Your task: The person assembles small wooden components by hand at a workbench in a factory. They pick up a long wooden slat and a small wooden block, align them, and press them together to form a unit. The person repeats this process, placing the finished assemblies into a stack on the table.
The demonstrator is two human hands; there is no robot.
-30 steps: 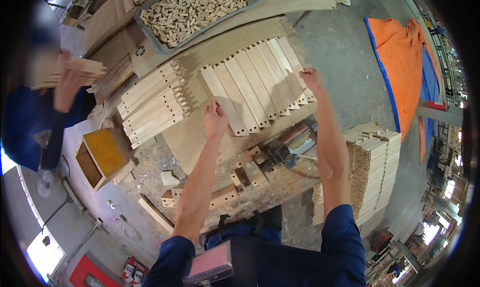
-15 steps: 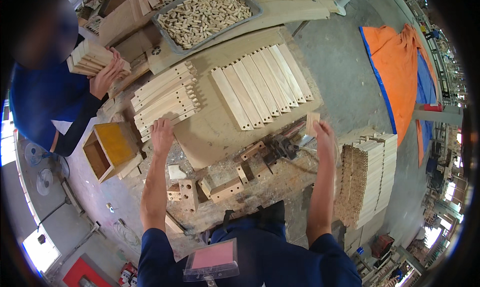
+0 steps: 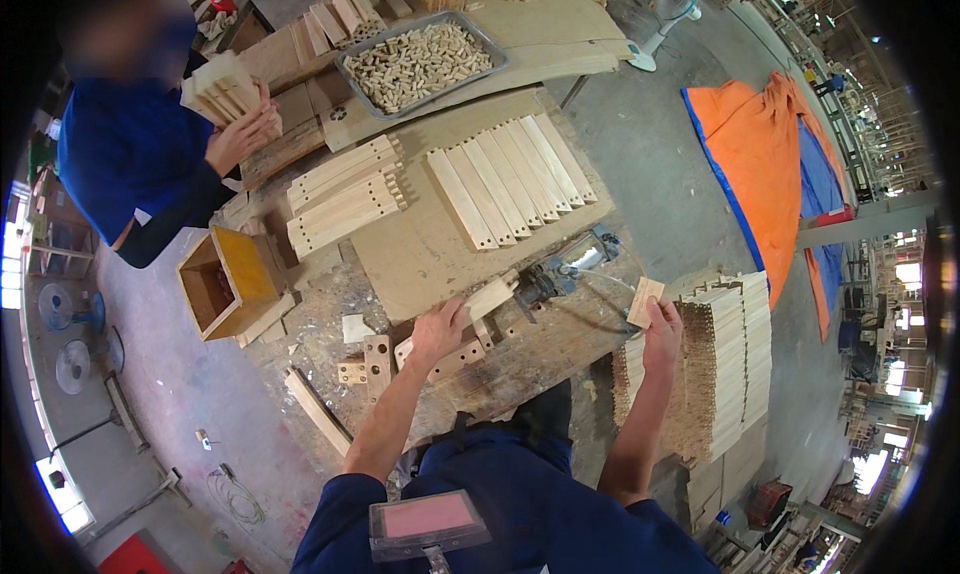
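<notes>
My left hand is closed on a pale wooden slat, which lies over the wooden jig with its far end near a dark metal clamp device. In my right hand is a small flat wooden block, pinched between thumb and fingers beyond the bench's right edge. Ahead of my left hand lies a group of slats with dowel ends. To its right, a row of plain slats with end holes rests on cardboard.
A grey tray of wooden dowels stands at the back. At left is a yellow-sided wooden box; drilled blocks sit near me. Stacked slats rise at right. A co-worker at far left holds several wooden pieces.
My left hand has moved right and nearer from the dowelled slats, bringing one slat to the jig. My right hand still holds the small block, now slightly lower. The view has shifted.
</notes>
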